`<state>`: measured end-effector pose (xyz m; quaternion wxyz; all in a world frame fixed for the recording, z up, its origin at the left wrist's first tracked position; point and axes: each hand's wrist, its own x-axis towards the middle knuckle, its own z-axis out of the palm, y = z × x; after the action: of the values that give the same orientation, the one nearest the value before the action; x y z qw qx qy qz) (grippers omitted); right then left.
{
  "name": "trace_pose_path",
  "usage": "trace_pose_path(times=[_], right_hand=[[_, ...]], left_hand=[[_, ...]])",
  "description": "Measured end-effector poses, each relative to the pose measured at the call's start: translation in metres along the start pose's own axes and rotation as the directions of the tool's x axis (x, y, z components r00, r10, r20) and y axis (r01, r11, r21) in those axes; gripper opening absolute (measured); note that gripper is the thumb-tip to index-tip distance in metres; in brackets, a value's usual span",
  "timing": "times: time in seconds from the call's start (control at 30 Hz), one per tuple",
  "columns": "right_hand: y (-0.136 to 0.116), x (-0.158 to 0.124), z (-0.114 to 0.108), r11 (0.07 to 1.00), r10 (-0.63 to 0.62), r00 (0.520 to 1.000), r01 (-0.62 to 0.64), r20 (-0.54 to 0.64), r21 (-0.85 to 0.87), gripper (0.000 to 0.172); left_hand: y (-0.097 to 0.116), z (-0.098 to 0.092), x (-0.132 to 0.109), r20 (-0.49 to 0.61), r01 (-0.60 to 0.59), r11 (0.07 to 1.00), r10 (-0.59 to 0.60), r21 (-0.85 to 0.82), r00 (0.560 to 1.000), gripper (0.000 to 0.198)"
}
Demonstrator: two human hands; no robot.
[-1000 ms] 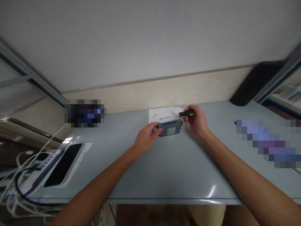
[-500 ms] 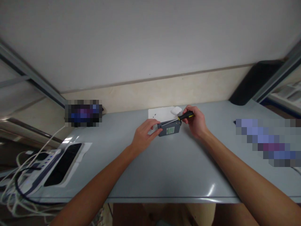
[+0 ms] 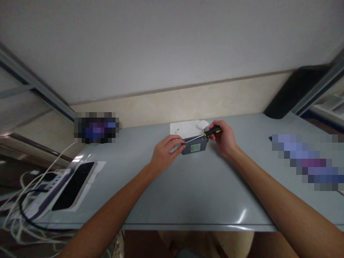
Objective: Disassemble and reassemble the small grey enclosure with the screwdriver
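My left hand (image 3: 167,151) pinches the left end of a small dark grey box (image 3: 200,146) with vent slots along its upper side and a pale green label on its face. The box is tilted up at the middle of the table. My right hand (image 3: 222,138) is closed round the black and yellow handle of a screwdriver (image 3: 213,131). Its thin metal shaft runs along the box's slotted side, and the tip ends by my left fingertips. Behind the box lies a white sheet of paper (image 3: 184,127) with a few tiny dark bits and a white rounded object (image 3: 202,124) on it.
On the grey table (image 3: 193,193), a black phone (image 3: 73,186) lies at the left beside a power strip (image 3: 49,193) with tangled cables (image 3: 16,215). A black cylinder (image 3: 292,93) stands at the back right. Blurred-out items (image 3: 98,128) sit at both sides.
The screwdriver and box keep nearly the same pose, with the tip still near my left fingers. The whole view has shifted slightly.
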<state>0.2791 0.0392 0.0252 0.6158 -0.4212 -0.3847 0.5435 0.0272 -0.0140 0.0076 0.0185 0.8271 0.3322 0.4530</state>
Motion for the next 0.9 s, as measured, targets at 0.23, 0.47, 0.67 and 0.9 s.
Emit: trace_pose_path(times=[0.23, 0.47, 0.67, 0.9], right_hand=[[-0.001, 0.0, 0.0, 1.0, -0.014, 1.0, 0.014, 0.005, 0.003, 0.021], [-0.005, 0.0, 0.0, 0.998, -0.053, 0.999, 0.053, -0.002, 0.024, 0.022], [-0.009, -0.005, 0.002, 0.996, -0.084, 0.996, 0.084, 0.041, -0.002, 0.023], [-0.012, -0.006, 0.001, 0.988, -0.143, 0.987, 0.147, 0.079, -0.046, 0.025]], left_hand=[[0.001, 0.0, 0.0, 0.002, 0.007, 1.0, -0.007, 0.007, 1.0, 0.011], [0.002, 0.0, 0.0, 0.005, 0.023, 1.0, -0.023, -0.003, 1.0, 0.014], [0.003, 0.0, 0.001, 0.018, 0.016, 1.0, -0.016, -0.002, 1.0, 0.013], [0.002, 0.001, 0.001, 0.012, -0.007, 1.0, 0.006, 0.005, 1.0, 0.014]])
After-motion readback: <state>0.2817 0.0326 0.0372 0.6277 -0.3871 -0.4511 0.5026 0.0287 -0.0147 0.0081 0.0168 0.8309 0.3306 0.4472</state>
